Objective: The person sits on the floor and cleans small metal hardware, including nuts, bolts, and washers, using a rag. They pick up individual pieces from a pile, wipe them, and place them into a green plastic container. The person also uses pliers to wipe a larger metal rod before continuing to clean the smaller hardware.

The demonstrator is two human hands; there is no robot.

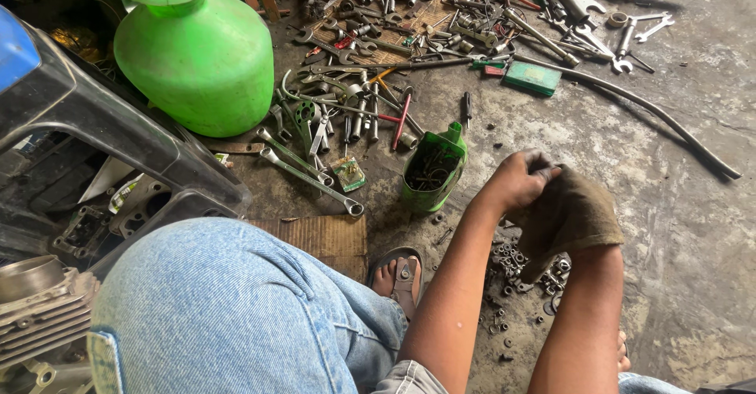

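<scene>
Both hands clutch one brown rag (571, 213): left hand's (516, 181) grip pinches its top, right hand hidden inside.

Soft, even daylight fills the scene — no hard shadows, only faint ones under the scattered tools. The green pot (193, 55) carries a mild sheen. Focus is sharp throughout; the wet concrete floor (685, 205) glints dully — slight wide-angle stretch at edges.

The person wore faded light-blue denim jeans (236, 307) with a stitched seam across the knee and a turned-up cuff. Both forearms were bare, without sleeves. 1 foot showed a brown strapped sandal (405, 272) with a metal buckle.
</scene>
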